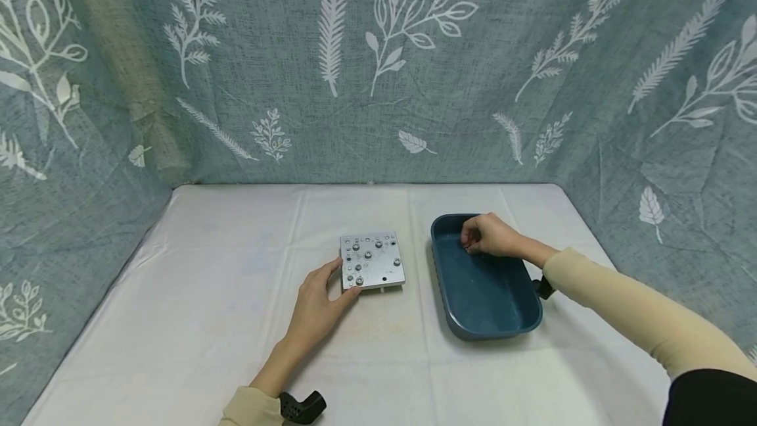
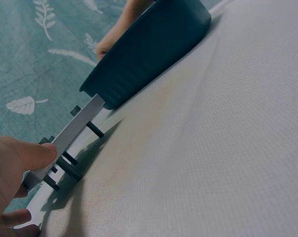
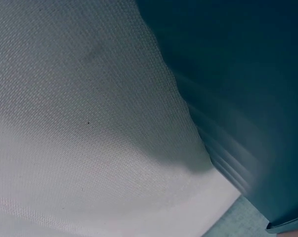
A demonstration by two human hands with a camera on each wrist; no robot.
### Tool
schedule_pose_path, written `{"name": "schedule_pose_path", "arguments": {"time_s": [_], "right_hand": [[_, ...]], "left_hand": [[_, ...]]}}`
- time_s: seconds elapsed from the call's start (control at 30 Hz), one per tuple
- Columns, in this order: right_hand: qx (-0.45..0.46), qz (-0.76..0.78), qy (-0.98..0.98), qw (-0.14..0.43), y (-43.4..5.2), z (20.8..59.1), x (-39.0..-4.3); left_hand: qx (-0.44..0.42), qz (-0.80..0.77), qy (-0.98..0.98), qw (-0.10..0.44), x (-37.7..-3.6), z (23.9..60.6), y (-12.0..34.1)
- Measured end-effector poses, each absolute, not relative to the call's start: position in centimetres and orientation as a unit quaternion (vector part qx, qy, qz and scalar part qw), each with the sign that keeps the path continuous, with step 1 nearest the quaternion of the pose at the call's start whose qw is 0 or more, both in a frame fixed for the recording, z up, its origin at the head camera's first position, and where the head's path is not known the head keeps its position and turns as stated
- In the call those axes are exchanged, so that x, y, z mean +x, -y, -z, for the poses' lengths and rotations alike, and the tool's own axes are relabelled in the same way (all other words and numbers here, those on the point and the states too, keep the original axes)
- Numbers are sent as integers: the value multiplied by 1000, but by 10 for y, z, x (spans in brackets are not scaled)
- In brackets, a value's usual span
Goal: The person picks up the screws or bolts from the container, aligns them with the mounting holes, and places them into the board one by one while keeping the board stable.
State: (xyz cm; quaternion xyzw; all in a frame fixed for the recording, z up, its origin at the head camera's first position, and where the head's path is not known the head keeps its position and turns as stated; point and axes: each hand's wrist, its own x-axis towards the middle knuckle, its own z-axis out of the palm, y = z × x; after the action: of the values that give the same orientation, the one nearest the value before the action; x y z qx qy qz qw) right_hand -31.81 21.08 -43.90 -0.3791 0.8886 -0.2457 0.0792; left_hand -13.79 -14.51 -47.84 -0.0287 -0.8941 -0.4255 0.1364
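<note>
My left hand [image 1: 316, 307] rests on the bench [image 1: 207, 321], thumb and fingers pinching the near-left corner of the metal plate [image 1: 372, 261]. The plate sits flat near the middle of the bench, studded with several small bolts [image 1: 367, 255]. In the left wrist view the bolt shanks poke out under the plate and hold it just off the white cloth, my thumb [image 2: 32, 154] pressed on its edge.

My right hand [image 1: 491, 235] is curled inside the far end of the blue tray [image 1: 508, 331], fingertips bunched together; I cannot tell whether they hold anything. The tray stands just right of the plate, not touching it. The right wrist view shows only the tray's ribbed outer wall against the cloth. Leaf-print curtain [image 1: 378, 64] behind and to both sides.
</note>
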Motion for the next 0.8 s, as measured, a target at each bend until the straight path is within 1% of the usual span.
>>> {"name": "schedule_pose_path", "arguments": {"time_s": [0.33,0.57,0.8], "right_hand": [[-383,231,-888,104,-209,438,-316],[-385,249,-881,118,-208,438,-316],[-395,260,-874,116,-211,434,-316]], "left_hand": [[-29,427,893,139,-138,479,145],[-30,424,893,144,-139,480,145],[-31,426,893,143,-139,481,145]]}}
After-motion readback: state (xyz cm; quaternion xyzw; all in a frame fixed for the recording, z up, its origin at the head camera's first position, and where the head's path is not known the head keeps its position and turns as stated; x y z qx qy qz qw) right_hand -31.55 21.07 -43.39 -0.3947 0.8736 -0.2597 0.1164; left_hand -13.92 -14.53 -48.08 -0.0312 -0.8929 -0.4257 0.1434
